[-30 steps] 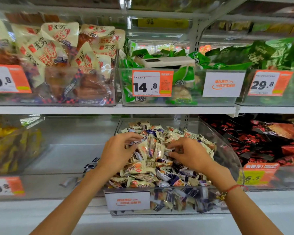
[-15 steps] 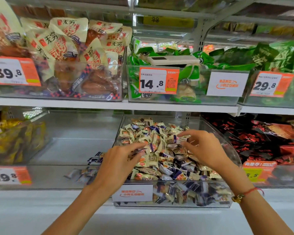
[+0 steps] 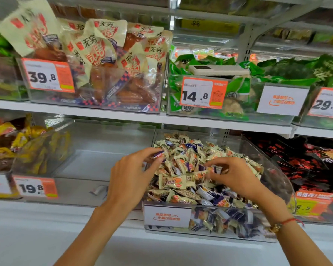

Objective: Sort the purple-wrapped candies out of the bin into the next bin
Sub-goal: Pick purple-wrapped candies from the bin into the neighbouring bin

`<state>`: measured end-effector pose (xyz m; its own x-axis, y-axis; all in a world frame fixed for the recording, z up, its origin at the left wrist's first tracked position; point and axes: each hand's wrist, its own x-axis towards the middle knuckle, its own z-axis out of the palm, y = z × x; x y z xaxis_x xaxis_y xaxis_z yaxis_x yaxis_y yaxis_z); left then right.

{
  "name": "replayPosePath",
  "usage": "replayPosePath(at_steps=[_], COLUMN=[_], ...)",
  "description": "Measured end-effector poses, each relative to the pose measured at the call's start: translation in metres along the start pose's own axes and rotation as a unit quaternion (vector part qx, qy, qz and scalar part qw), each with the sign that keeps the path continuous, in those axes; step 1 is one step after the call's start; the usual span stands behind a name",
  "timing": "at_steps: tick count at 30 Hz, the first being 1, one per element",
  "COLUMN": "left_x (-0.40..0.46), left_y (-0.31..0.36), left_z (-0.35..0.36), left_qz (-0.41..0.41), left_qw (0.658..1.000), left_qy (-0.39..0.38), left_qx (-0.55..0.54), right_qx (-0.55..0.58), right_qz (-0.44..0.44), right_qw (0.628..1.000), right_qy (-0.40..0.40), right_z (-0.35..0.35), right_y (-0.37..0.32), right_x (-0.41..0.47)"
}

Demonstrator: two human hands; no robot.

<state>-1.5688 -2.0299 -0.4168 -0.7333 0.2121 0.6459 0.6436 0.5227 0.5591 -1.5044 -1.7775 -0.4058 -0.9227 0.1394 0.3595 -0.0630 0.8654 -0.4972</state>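
A clear bin point(image 3: 267, 166) on the lower shelf holds a heap of mixed candies point(image 3: 183, 181), cream-wrapped and purple-wrapped. My left hand point(image 3: 131, 177) is at the bin's left wall and pinches a purple-wrapped candy point(image 3: 159, 155) between thumb and fingertips. Over the middle of the heap, my right hand point(image 3: 233, 175) pinches another purple-wrapped candy point(image 3: 216, 168). To the left stands the neighbouring clear bin point(image 3: 104, 143), with a few purple-wrapped candies point(image 3: 99, 191) lying on its floor near the front, partly hidden by my left wrist.
A bin of yellow packets point(image 3: 17, 148) stands at far left and a bin of dark red packets point(image 3: 311, 166) at far right. The shelf above point(image 3: 142, 116) carries bins of snack bags with price tags, and a white handheld device point(image 3: 217, 70) lies on the green packets.
The view has tilted up and shifted. My left hand has risen from the heap's front to the bin's left edge with a purple candy. My right hand has moved down onto the heap's middle.
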Motion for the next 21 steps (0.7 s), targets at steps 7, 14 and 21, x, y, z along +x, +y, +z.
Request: replayPosePath(at_steps=[7, 14, 21], left_x=[0.010, 0.015, 0.019], left_y=[-0.046, -0.084, -0.073], left_z=[-0.026, -0.032, -0.030], left_qz=[-0.084, -0.154, -0.143], left_qw=[0.996, 0.985, 0.990], left_qy=[0.030, 0.049, -0.012], left_qx=[0.014, 0.052, 0.009], right_qx=[0.110, -0.042, -0.036], right_qz=[-0.105, -0.175, -0.148], right_qw=[0.985, 0.983, 0.987], right_qy=[0.078, -0.036, -0.057], right_z=[0.034, 0.101, 0.064], right_y=[-0.066, -0.130, -0.107], right_x=[0.024, 0.069, 0.044])
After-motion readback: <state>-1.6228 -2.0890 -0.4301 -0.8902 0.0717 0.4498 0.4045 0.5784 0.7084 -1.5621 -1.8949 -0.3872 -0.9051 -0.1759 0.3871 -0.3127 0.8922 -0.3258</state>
